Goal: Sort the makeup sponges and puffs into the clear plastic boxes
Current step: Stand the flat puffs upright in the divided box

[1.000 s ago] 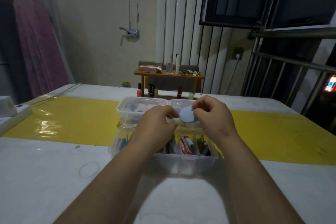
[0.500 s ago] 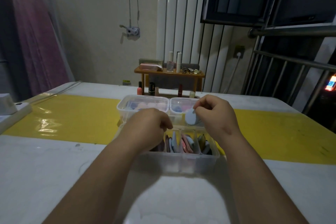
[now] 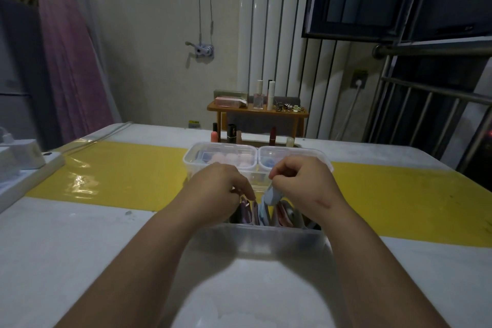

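Our left hand (image 3: pixel 221 192) curls its fingers among the upright puffs (image 3: pixel 246 212) in the near clear box (image 3: pixel 266 243) at mid-desk (image 3: pixel 80 234), probably parting a slot; we cannot tell whether it grips one. Our right hand (image 3: pixel 303 184) pinches the blue puff (image 3: pixel 271 197) just above that row.

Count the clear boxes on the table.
3: back-left box with pink sponges, back-right box beside it, near box holding upright puffs. No others show.

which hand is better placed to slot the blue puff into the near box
Right. The right hand pinches the blue puff directly over the upright puffs in the near box; the left hand only has fingertips down among them.
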